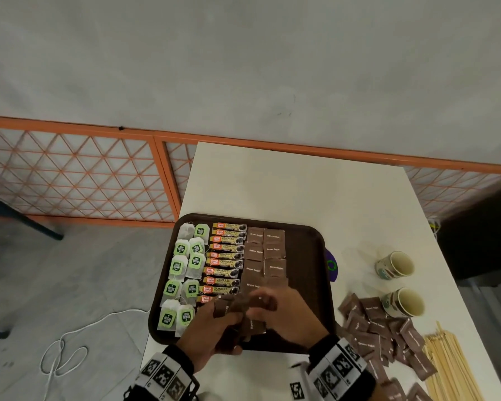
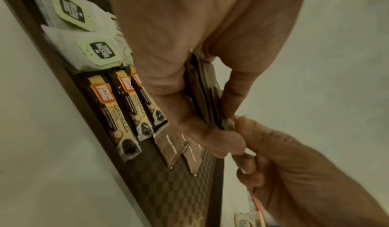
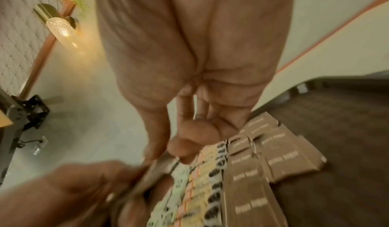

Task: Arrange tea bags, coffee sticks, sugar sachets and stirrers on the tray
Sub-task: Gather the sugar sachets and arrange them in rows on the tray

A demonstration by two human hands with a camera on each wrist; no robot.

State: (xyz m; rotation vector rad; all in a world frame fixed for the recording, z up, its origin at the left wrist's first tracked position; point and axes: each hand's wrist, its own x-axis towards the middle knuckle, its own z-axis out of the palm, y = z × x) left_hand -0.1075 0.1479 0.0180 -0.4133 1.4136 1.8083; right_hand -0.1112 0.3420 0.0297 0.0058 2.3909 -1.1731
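A brown tray [image 1: 305,270] holds tea bags [image 1: 182,264] in two columns on its left. Coffee sticks [image 1: 226,261] fill the middle column, and brown sugar sachets [image 1: 265,253] lie in two columns to their right. Over the tray's near edge my left hand [image 1: 223,312] grips a small stack of sugar sachets [image 1: 253,325] between thumb and fingers [image 2: 229,97]. My right hand [image 1: 265,303] pinches the top edge of one sachet [image 2: 229,124] in that stack, thumb against fingertips [image 3: 183,149]. Wooden stirrers [image 1: 451,369] lie on the table at the near right.
Loose brown sugar sachets [image 1: 370,328] are scattered on the white table [image 1: 287,183] right of the tray. Two paper cups [image 1: 395,264] [image 1: 404,303] lie on their sides beyond them. A purple object [image 1: 331,264] peeks from under the tray's right rim.
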